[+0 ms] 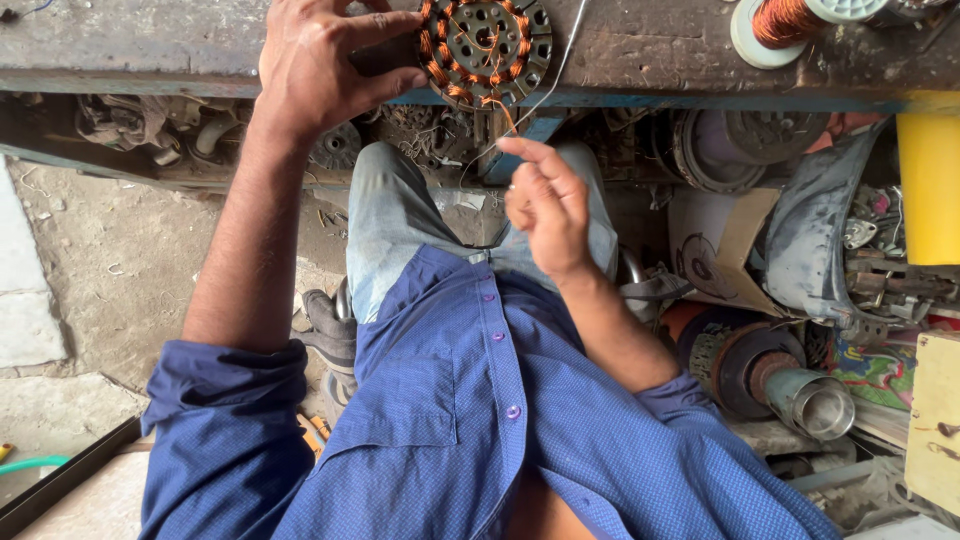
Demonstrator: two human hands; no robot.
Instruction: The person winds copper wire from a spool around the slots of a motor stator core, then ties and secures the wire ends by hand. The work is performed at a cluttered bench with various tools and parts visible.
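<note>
Round stator [486, 47] w/ copper windings sits on bench edge [640, 60], top centre. Left hand [318, 65] steadies its left rim, fingers spread. Right hand [545, 205] below, thumb & forefinger pinched on thin copper wire [507, 118] running up to stator. Wire spool [785, 22] well apart, upper right.

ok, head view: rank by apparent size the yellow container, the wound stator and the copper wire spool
1. yellow container, cut off at the frame edge, so likely bigger than it appears
2. wound stator
3. copper wire spool, also cropped at the top, so its rank is unsure
</note>
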